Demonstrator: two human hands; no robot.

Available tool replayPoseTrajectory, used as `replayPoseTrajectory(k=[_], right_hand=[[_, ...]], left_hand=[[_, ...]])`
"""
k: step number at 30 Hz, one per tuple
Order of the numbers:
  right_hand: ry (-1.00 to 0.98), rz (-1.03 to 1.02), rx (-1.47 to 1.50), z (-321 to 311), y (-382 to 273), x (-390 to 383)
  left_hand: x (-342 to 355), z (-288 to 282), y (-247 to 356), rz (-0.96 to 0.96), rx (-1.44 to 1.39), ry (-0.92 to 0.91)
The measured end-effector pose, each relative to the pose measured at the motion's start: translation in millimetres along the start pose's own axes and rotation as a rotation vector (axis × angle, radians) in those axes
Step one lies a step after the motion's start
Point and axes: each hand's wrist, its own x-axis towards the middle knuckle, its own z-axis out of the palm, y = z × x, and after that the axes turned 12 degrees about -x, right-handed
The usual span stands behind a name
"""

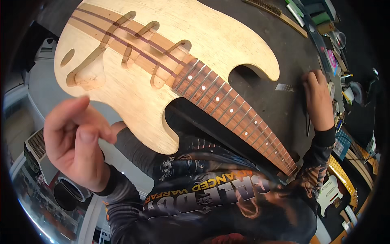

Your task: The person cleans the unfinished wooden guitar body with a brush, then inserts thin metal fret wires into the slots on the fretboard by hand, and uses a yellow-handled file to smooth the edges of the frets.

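An unfinished pale-wood electric guitar body [134,93] with routed cavities lies across the dark bench. Its neck, with a reddish-brown fretboard [235,118], metal frets and white dot inlays, slants toward the lower right. My left hand [77,142] is raised off the body's near left edge, its fingers loosely bent and apart, with nothing visible in them. Beyond the neck, on the right, my right hand [319,99] rests on the bench with curled fingers. A thin dark tool [308,122] shows beside its palm; whether the fingers grip it is hidden. Near those fingertips lies a small shiny metal strip [284,87].
A wooden-handled brush [280,16] lies at the bench's far right. Assorted tools and tape crowd the right side, including a clear round container [338,40]. A white guitar pickguard [331,195] is at the lower right. At the left, a grey cabinet [38,148] stands below bench height.
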Motion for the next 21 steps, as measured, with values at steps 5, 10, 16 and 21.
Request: replayPoseTrajectory(k=[5,10,16,21], right_hand=[[0.233,-0.086,-0.125,-29,-36,-11],[0.165,-0.115,0.029,-30,-33,-4],[0.079,-0.168,0.128,-28,-26,8],[0.041,-0.224,0.133,-31,-23,14]], left_hand=[[-38,-12,7,0.064,-0.029,0.199],[-55,4,2,0.237,0.173,0.282],[-57,32,0,0.441,0.545,0.047],[-54,35,4,0.483,0.610,0.007]])
